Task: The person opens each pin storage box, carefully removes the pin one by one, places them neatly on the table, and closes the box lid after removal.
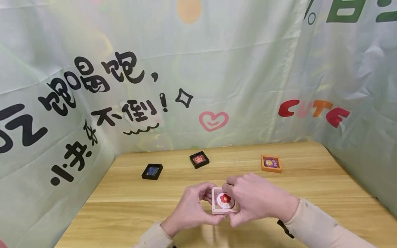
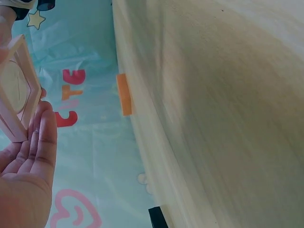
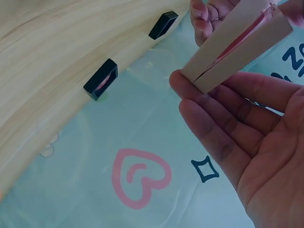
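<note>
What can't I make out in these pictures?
Head view: pink frame, upper right corner hidden by the right hand.
Head view: lettering below the flower, too small to read.
Left wrist view: black frame, cut off by the bottom edge.
Right wrist view: left hand, partly hidden by the pink frame.

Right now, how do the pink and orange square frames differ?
Pose: the pink square frame is held by the left hand and right hand; the orange square frame lies on the wooden table.
Insert: pink shows a red flower on white; orange, a purple-and-yellow design.
Shared: both are square with a framed insert.
</note>
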